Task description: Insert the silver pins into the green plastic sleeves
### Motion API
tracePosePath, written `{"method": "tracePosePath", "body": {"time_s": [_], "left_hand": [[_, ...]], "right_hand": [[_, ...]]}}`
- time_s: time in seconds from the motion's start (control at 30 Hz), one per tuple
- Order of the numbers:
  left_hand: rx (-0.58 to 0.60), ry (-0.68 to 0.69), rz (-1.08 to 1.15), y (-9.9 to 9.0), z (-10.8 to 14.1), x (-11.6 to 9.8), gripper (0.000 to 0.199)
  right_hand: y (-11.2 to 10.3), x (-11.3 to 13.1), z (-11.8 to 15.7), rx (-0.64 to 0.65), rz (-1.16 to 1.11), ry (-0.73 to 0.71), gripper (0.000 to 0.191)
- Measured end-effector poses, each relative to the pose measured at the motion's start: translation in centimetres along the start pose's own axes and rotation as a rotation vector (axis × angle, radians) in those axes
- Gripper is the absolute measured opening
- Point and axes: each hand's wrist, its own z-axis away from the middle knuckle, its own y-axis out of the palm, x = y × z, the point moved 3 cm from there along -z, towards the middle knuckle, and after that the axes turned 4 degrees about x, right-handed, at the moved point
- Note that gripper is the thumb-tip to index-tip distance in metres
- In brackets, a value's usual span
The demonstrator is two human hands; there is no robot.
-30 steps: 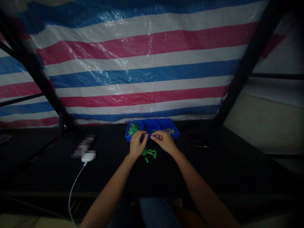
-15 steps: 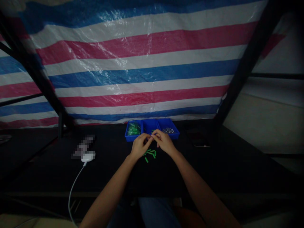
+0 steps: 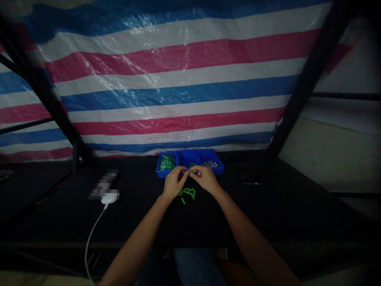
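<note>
My left hand [image 3: 175,182] and my right hand [image 3: 204,177] meet fingertip to fingertip just in front of a blue divided tray [image 3: 169,174]. Pinched between them is a small green piece [image 3: 191,171], mostly hidden by the fingers. Below the hands, several short green stick-like pieces [image 3: 187,192] lie loose on the black table. In the tray's left compartment is a clear bag of green pieces [image 3: 167,162]. A few green pieces [image 3: 192,164] show in the middle one, and small silvery metal parts [image 3: 210,163] fill part of the right one.
A white plug-like device [image 3: 110,197] with a white cable [image 3: 89,242] lies on the black table [image 3: 133,226] at left, beside a blurred-out item. A dark phone-like object [image 3: 251,180] lies at right. Behind hangs a striped plastic sheet [image 3: 178,91] between dark frame posts.
My right hand has turned slightly and its fingers curl more. The green piece now shows between the fingertips. The loose pieces have stayed in place.
</note>
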Motion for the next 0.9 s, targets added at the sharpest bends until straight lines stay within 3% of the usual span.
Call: {"method": "tracePosePath", "body": {"time_s": [0.9], "left_hand": [[0.029,0.028,0.027,-0.1,-0.1,0.0,0.025]], "right_hand": [[-0.9,1.2,0.0,-0.082,0.049,-0.063,0.020]]}}
